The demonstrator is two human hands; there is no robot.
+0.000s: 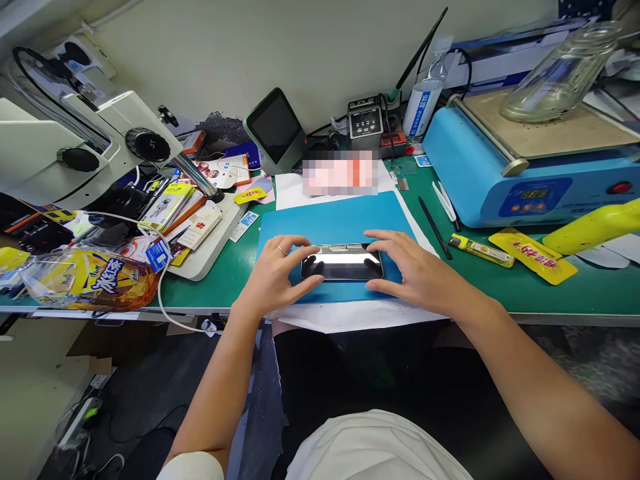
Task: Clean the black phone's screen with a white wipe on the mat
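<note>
A smartphone [345,265] with a dark, glossy face lies sideways on a blue mat [330,217], with bright reflections across it. My left hand [280,270] grips its left end, the thumb along the near edge and a finger at the far edge; a ring is on one finger. At the other end, my right hand [407,270] holds the phone between thumb and fingers, its index finger raised a little off the far edge. White paper [345,317] sticks out under the mat on the near side.
Left stand a microscope [125,133] and a drink bottle [90,279]. Behind are a small screen device [277,130] and a soldering station [365,125]. Right are a black pen-like tool [434,227], tweezers [444,202], a yellow tube [481,250] and a blue heating plate machine [500,193] bearing a glass jar [555,80].
</note>
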